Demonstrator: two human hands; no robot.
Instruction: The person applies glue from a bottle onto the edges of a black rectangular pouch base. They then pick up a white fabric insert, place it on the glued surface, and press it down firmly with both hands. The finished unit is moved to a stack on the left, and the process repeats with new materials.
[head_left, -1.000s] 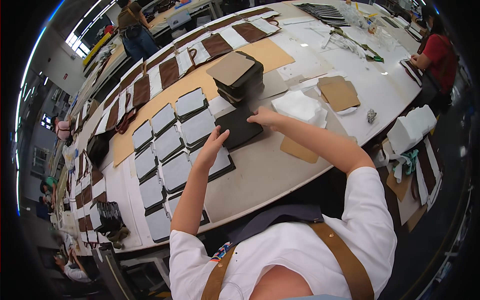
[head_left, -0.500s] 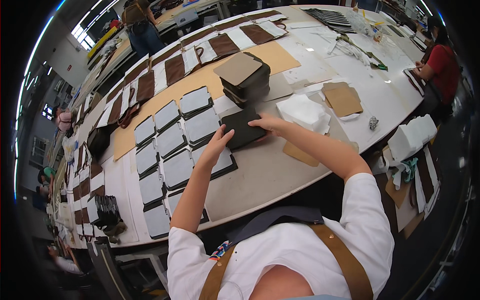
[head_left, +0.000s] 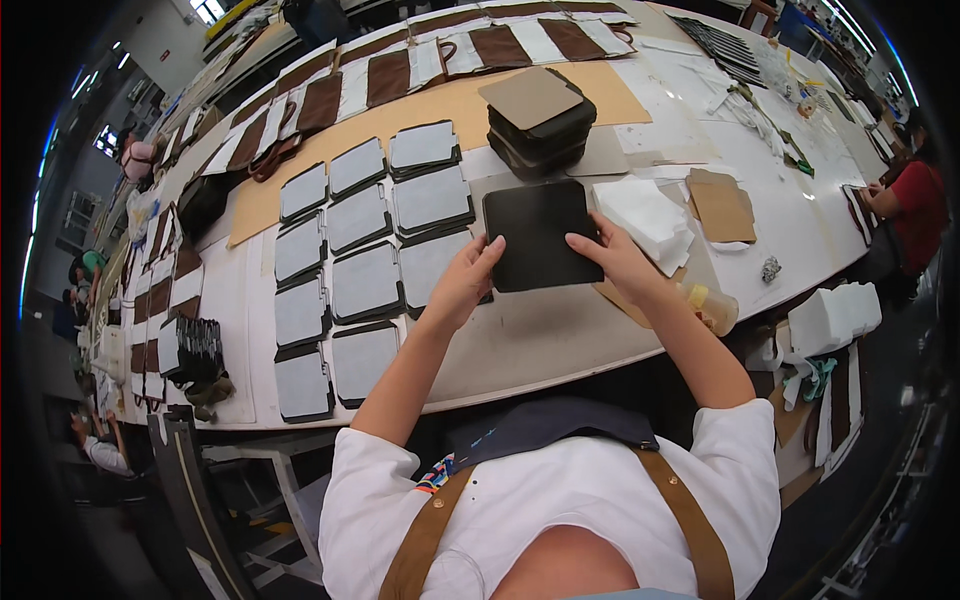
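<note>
Between my two hands is a dark, nearly square leather panel [head_left: 541, 236] with rounded corners. My left hand [head_left: 466, 279] grips its left edge, thumb on top. My right hand [head_left: 614, 258] grips the right edge the same way. The panel's face is turned up toward me, over the table's near part. Just beyond it stands a stack of dark panels [head_left: 540, 145] with a tan board [head_left: 530, 97] lying on top. To the left, rows of pale grey-faced pieces [head_left: 366, 283] with dark edges lie on the table.
Right of my hands are a white stack of sheets [head_left: 645, 220], brown card pieces [head_left: 721, 205] and a translucent jar [head_left: 712, 308] near the table edge. Brown and white strips [head_left: 388, 78] line the far side. A person in red [head_left: 915, 215] works at the right.
Both hands have brought the dark panel away from the stack, nearer to me, and turned it more squarely toward me. The head view has shifted slightly.
</note>
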